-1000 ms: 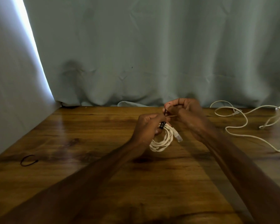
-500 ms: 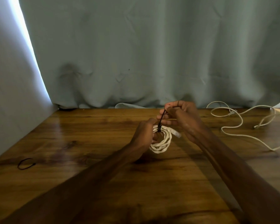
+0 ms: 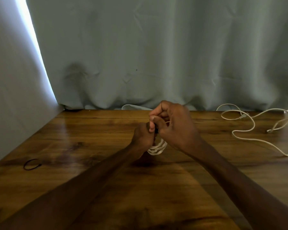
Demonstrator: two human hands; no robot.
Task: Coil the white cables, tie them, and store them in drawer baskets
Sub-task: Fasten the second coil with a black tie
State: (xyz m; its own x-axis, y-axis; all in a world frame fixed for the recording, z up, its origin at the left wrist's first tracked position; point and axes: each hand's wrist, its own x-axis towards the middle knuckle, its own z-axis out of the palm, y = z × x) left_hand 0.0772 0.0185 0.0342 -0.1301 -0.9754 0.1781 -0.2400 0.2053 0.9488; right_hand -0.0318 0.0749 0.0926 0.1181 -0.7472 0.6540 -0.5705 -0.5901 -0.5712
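Observation:
A coiled white cable (image 3: 157, 148) hangs between my hands above the middle of the wooden table (image 3: 93, 135). My left hand (image 3: 142, 138) grips the coil from the left, its fingers curled round the loops. My right hand (image 3: 175, 128) is closed over the top of the coil and pinches a thin black tie (image 3: 156, 130), of which only a small dark bit shows between the fingers. Most of the coil is hidden behind both hands.
A second white cable (image 3: 244, 135) lies loose and uncoiled on the table at the right, near the back edge. A black tie loop (image 3: 31, 164) lies on the table at the left. A grey curtain (image 3: 156, 55) hangs behind the table.
My right hand has come down and closed over the top of the coil, hiding the black tie strand and the connector end. The left hand keeps its grip on the coil.

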